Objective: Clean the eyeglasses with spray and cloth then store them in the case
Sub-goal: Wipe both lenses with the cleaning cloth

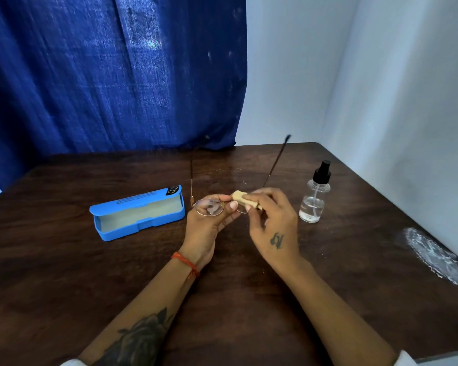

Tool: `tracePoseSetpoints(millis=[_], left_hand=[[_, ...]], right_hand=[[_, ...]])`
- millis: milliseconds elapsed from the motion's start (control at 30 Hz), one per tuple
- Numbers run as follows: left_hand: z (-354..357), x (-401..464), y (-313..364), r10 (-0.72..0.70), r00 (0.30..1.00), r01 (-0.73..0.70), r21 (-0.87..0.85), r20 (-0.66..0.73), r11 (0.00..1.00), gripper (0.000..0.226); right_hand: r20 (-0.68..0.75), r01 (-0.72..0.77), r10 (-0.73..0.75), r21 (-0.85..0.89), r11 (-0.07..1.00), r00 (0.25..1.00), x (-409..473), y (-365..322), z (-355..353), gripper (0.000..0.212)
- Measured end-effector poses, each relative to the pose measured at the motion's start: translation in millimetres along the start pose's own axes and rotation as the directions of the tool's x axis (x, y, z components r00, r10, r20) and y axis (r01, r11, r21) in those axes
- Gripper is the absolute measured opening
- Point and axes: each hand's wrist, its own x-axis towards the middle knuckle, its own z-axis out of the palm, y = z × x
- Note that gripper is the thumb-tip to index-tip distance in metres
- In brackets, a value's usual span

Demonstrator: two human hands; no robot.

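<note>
Eyeglasses point(209, 206) held above the dark wooden tabletop point(64, 260), temples pointing away: the left hand point(206, 225) grips the frame at the left lens, while the right hand point(271, 223) pinches a folded beige cloth point(240, 197) against the right lens. An open blue case point(138, 212) lies to the left; a clear spray bottle point(315, 194) stands upright to the right.

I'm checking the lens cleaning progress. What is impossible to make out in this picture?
Head view:
- Right lens of the gold round-rimmed eyeglasses: hidden by the folded beige cloth and right hand.
- Print on the open blue plastic case: too small.
- Lens smudges: too small.
- Far temple tip: blurred.
</note>
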Motion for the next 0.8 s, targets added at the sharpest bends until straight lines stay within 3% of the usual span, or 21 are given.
tracePoseSetpoints(millis=[100, 233, 367, 533, 700, 800], left_hand=[[-1.2, 0.9, 0.0, 0.008, 1.0, -0.007, 0.03, -0.016, 1.0, 0.022], [-1.8, 1.1, -0.3, 0.004, 1.0, -0.004, 0.026, -0.004, 1.0, 0.019], [-1.9, 2.2, -1.0, 0.008, 1.0, -0.009, 0.051, 0.02, 0.999, 0.019], [-2.3, 2.1, -1.4, 0.015, 1.0, -0.015, 0.032, 0.012, 0.999, 0.016], [-2.6, 1.8, -2.8, 0.039, 0.999, -0.038, 0.044, -0.037, 0.998, 0.011], [-3.1, 2.8, -2.7, 0.035, 0.999, -0.033, 0.071, -0.019, 0.997, 0.009]], right_hand=[[0.1, 0.006, -0.006, 0.005, 1.0, 0.995, 0.3, 0.1, -0.3, 0.022], [0.107, 0.026, -0.031, 0.049, 0.998, 0.994, 3.2, 0.8, -5.8, 0.019], [0.045, 0.029, -0.026, -0.054, 0.998, 0.999, 3.4, 1.4, -8.5, 0.011], [0.071, 0.06, -0.05, -0.153, 0.986, 0.996, 1.4, 0.5, -3.3, 0.025], [0.128, 0.031, -0.029, -0.014, 0.999, 0.991, -0.2, -3.8, -1.3, 0.03], [0.092, -0.003, -0.003, 0.071, 0.997, 0.996, 1.2, -3.9, -5.0, 0.024]])
